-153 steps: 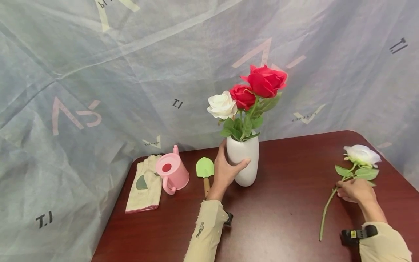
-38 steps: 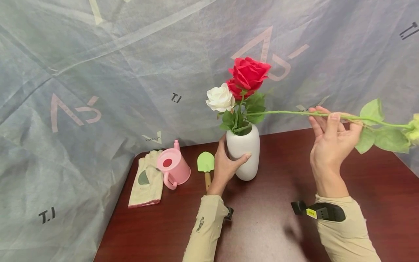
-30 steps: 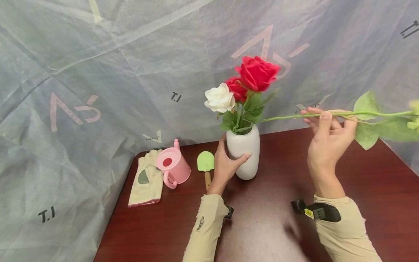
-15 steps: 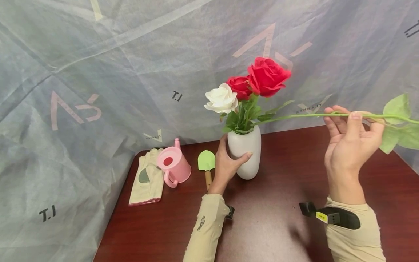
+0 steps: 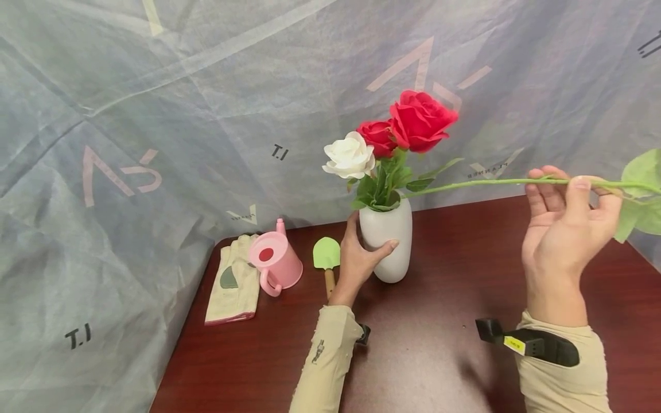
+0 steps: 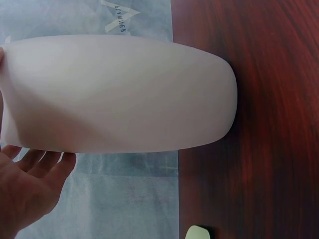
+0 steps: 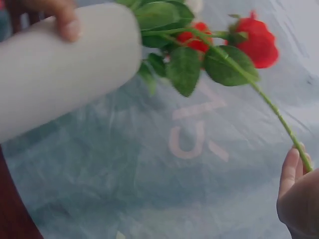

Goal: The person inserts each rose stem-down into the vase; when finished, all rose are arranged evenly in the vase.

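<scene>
My left hand (image 5: 358, 258) grips the white vase (image 5: 389, 246), which stands upright, with the thumb across its front. Two red roses (image 5: 422, 121) and a white rose (image 5: 349, 155) rise from its mouth among green leaves. Over the table at the right, my right hand (image 5: 563, 235) pinches the long stem (image 5: 480, 182) of another rose. That stem lies nearly level, its thin end by the vase's right rim; whether the tip is inside, I cannot tell. Its leaves (image 5: 642, 201) reach the frame's right edge and its bloom is out of view.
Left of the vase lie a toy shovel (image 5: 326, 253) with a green blade, a pink watering can (image 5: 279, 264) and folded cream gloves (image 5: 234, 287). A grey printed cloth (image 5: 206, 115) hangs behind the dark red table (image 5: 423, 355).
The right hand has lifted the rose off the table, swung its stem level towards the vase, then shifted right. The larger red rose has leaned right. The left hand stays on the vase.
</scene>
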{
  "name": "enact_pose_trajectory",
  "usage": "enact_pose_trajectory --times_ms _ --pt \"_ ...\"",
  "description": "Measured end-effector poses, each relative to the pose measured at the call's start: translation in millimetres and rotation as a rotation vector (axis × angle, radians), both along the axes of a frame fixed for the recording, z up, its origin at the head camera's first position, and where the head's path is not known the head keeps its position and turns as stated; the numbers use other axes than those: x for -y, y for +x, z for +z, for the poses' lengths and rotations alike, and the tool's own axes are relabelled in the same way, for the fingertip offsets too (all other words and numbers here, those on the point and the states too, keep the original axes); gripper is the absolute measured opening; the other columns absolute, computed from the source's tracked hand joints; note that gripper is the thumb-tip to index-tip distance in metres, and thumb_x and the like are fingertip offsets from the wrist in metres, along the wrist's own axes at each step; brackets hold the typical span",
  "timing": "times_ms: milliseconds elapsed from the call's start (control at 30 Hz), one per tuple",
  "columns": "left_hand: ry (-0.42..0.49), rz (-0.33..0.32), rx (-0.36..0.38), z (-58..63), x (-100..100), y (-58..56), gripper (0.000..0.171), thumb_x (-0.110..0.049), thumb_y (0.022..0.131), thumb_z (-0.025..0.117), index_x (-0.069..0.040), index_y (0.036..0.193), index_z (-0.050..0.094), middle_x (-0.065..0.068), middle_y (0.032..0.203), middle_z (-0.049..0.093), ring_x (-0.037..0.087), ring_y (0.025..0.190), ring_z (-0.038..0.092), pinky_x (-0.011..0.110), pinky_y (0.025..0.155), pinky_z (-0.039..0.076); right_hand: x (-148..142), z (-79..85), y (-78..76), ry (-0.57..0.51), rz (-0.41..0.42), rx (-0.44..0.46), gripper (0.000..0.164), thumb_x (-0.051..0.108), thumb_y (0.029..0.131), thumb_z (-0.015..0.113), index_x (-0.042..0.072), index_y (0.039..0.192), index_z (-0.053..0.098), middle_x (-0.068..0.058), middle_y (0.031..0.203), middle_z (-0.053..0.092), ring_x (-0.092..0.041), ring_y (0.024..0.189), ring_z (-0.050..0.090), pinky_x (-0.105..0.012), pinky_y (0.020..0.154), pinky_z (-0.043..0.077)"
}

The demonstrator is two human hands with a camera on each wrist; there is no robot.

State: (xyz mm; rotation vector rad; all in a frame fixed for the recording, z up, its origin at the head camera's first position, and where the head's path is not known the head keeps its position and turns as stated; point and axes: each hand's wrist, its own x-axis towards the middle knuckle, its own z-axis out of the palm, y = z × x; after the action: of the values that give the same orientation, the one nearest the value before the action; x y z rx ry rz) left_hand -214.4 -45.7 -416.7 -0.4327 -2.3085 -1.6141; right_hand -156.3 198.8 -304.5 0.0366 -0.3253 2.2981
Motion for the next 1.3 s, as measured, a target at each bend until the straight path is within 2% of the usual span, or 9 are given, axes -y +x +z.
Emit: enact_pose_trajectory --times_ms 100,167,233,367,600,700,933,1133,1300 --pt "0.002 -0.002 -0.003 0.4 0.0 0.4 0.086 -0.038 0.071 0.080 -0.027 0.142 0.032 -0.007 0.127 0.049 0.007 0.109 0.051 0.032 0.085 0.047 0.8 -3.3 3.0 -0.018 0.110 -0.056 0.013 -0.006 0.091 0.053 -0.006 0.097 0.041 -0.033 0.082 0.059 -0.042 0.071 0.061 -0.040 0.060 0.053" --pt "0.004 -0.002 0.000 0.1 0.3 0.6 0.086 -0.037 0.072 0.080 -0.028 0.142 0.031 -0.007 0.127 0.048 0.008 0.109 0.050 0.033 0.085 0.047 8.5 -7.7 2.2 0.032 0.162 -0.082 0.013 -0.007 0.090 0.053 -0.007 0.098 0.042 -0.033 0.082 0.059 -0.042 0.072 0.061 -0.040 0.061 0.054" --pt "0.005 -0.003 0.007 0.0 0.1 0.6 0.086 -0.037 0.072 0.080 -0.027 0.142 0.031 -0.007 0.128 0.048 0.008 0.110 0.050 0.033 0.086 0.046 18.8 -12.5 -0.4 0.111 0.175 -0.093 0.017 -0.007 0.089 0.056 -0.008 0.100 0.043 -0.035 0.084 0.059 -0.042 0.075 0.062 -0.041 0.064 0.054" --pt "0.003 -0.011 0.022 -0.5 -0.9 0.6 0.086 -0.038 0.072 0.079 -0.026 0.143 0.031 -0.007 0.128 0.047 0.007 0.110 0.049 0.033 0.086 0.046 34.8 -18.8 -7.6 0.228 0.114 -0.086 0.025 -0.006 0.087 0.059 -0.008 0.106 0.042 -0.036 0.088 0.060 -0.043 0.080 0.063 -0.042 0.070 0.054" --pt "0.020 -0.002 0.009 0.6 -1.2 1.9 0.086 -0.039 0.071 0.080 -0.029 0.142 0.032 -0.007 0.128 0.048 0.008 0.109 0.050 0.032 0.085 0.046 44.1 -17.8 -19.9 0.234 -0.009 -0.024 0.033 -0.004 0.085 0.062 -0.007 0.109 0.040 -0.036 0.087 0.060 -0.042 0.080 0.063 -0.041 0.072 0.053" --pt "0.026 -0.013 -0.007 0.4 -1.6 0.7 0.087 -0.039 0.071 0.080 -0.030 0.142 0.031 -0.008 0.129 0.047 0.008 0.110 0.050 0.033 0.087 0.046 44.6 -16.7 -23.2 0.266 -0.050 -0.004 0.033 -0.004 0.086 0.062 -0.007 0.110 0.039 -0.035 0.089 0.060 -0.041 0.081 0.063 -0.041 0.074 0.053" --pt "0.050 -0.034 -0.024 -0.4 -1.9 -1.4 0.087 -0.037 0.070 0.080 -0.028 0.142 0.031 -0.006 0.130 0.046 0.010 0.113 0.050 0.034 0.089 0.045 52.0 -17.2 -24.8 0.427 -0.163 0.027 0.027 -0.001 0.087 0.062 -0.008 0.106 0.044 -0.035 0.089 0.061 -0.041 0.080 0.063 -0.043 0.076 0.052" --pt "0.052 -0.039 -0.015 -0.1 -2.3 -0.8 0.087 -0.037 0.071 0.080 -0.030 0.142 0.029 -0.008 0.131 0.045 0.008 0.113 0.049 0.033 0.088 0.045 63.2 -19.0 -20.5 0.508 -0.145 0.029 0.020 -0.006 0.086 0.061 -0.011 0.102 0.049 -0.032 0.088 0.062 -0.037 0.077 0.065 -0.039 0.073 0.053" --pt "0.051 -0.036 -0.005 0.3 -3.9 -0.1 0.088 -0.035 0.071 0.081 -0.029 0.142 0.029 -0.007 0.131 0.045 0.007 0.113 0.049 0.032 0.088 0.045 67.7 -22.4 -20.1 0.593 -0.150 0.024 0.013 -0.008 0.084 0.063 -0.015 0.092 0.056 -0.023 0.085 0.057 -0.032 0.073 0.066 -0.036 0.070 0.054"
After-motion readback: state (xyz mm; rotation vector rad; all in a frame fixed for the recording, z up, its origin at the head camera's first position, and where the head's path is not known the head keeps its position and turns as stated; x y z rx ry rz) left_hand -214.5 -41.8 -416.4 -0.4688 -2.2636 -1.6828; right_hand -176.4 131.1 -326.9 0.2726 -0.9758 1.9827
